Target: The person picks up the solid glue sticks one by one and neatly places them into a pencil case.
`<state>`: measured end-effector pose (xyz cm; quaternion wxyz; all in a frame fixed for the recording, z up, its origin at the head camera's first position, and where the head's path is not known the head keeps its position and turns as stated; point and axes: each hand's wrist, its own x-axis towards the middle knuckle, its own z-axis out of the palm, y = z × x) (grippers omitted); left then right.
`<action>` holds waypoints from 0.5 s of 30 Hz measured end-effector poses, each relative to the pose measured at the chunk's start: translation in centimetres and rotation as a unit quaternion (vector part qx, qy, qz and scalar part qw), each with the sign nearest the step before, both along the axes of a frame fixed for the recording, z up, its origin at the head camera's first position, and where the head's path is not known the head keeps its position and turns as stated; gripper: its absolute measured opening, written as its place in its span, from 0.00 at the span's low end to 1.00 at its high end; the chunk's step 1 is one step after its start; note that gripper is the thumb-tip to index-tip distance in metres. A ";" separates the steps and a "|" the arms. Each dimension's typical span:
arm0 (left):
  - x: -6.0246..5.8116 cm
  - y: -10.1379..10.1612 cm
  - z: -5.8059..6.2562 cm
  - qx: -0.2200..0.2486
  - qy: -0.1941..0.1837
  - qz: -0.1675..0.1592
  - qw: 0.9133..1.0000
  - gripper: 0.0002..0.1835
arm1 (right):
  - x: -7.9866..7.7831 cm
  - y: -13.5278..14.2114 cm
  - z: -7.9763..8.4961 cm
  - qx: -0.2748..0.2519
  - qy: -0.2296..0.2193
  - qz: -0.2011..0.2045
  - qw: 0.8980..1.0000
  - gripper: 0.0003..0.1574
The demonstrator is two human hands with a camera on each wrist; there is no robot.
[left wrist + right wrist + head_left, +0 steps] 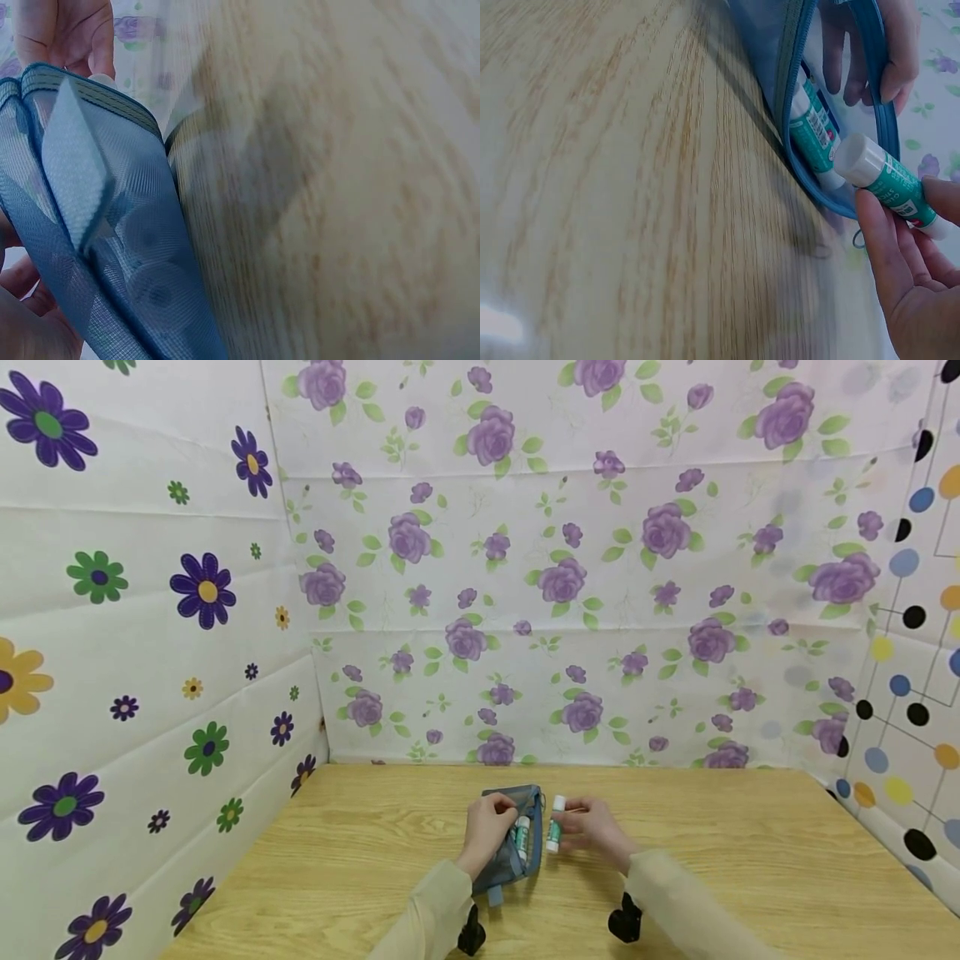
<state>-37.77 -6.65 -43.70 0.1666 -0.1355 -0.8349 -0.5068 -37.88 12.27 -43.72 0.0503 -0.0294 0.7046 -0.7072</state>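
A blue mesh zipper pouch [497,870] lies on the table with its zipper undone and its mouth facing right. My left hand [486,833] pinches the pouch's upper edge and holds the mouth apart. Inside, green-and-white glue sticks [814,139] lie side by side; the mesh partly hides them. Just right of the mouth, my right hand [597,828] holds another glue stick [892,184] between thumb and fingers, its white cap toward the pouch in the right wrist view. The left wrist view shows a light-blue fabric tab [75,169] on the pouch's end.
A wood-grain table [360,852] carries the pouch. Floral sheets [450,693] hang behind it, with a daisy-print sheet [150,710] at left and a dotted sheet [892,727] at right. A small cord loop [858,239] hangs near the pouch's zipper end.
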 end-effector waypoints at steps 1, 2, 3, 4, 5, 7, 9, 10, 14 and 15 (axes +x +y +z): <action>0.0 0.0 0.0 0.001 -0.001 0.000 1.000 0.05 | 0.0 -0.1 0.0 0.001 -0.002 0.001 1.000 0.25; 0.0 0.0 0.0 0.001 -0.001 0.001 1.000 0.05 | 0.0 -0.2 0.0 0.003 -0.003 0.002 1.000 0.24; 0.0 0.0 0.0 0.000 -0.001 0.002 1.000 0.05 | 0.1 -0.3 0.0 0.002 -0.006 0.003 1.000 0.23; 0.0 0.0 0.0 0.001 -0.001 0.002 1.000 0.05 | 0.1 -0.4 -0.1 0.004 -0.007 0.004 1.000 0.23; 0.0 0.0 0.0 0.000 -0.001 0.002 1.000 0.05 | 0.1 -0.5 -0.1 0.006 -0.006 0.007 1.000 0.22; 0.0 0.0 0.0 0.000 -0.001 0.004 1.000 0.05 | 0.0 -0.7 -0.2 0.006 -0.010 0.012 1.000 0.21; 0.0 0.0 0.0 -0.002 -0.002 0.005 1.000 0.05 | 0.0 -0.8 -0.4 0.008 -0.013 0.018 1.000 0.22; 0.0 0.0 -0.1 -0.003 -0.002 0.006 1.000 0.04 | -0.1 -0.9 -0.4 0.010 -0.012 0.023 1.000 0.22; 0.0 0.0 -0.1 -0.006 -0.002 0.008 1.000 0.04 | 0.0 -1.1 -0.3 0.016 -0.011 0.036 0.999 0.26; 0.0 0.0 -0.1 -0.006 -0.002 0.008 1.000 0.04 | 0.0 -1.2 -0.3 0.018 -0.010 0.038 0.999 0.26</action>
